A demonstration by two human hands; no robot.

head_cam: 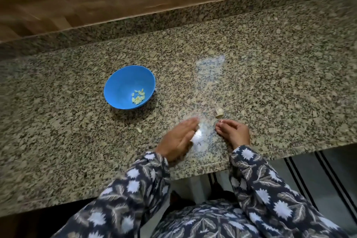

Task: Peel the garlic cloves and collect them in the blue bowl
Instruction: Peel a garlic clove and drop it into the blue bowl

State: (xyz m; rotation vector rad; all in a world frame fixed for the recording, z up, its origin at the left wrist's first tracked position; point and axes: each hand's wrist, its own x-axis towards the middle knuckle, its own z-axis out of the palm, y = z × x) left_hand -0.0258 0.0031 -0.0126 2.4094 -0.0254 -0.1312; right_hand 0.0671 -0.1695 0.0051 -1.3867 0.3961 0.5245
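Garlic cloves (pixel 138 97) lie peeled in the blue bowl (pixel 119 83) on the surface (pixel 270 83). The left hand (pixel 179 139) lies flat, its grip wide. The right hand (pixel 234 133) curls near a garlic piece (pixel 219 112); whether its grip holds anything cannot be told.

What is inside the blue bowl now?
A small heap of peeled garlic cloves lies inside the blue bowl, low on its near side. Any cloves under the heap are hidden.

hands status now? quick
Left hand: open, fingers straight, blurred.
Right hand: fingers curled, tips on countertop; whether it holds anything cannot be told.
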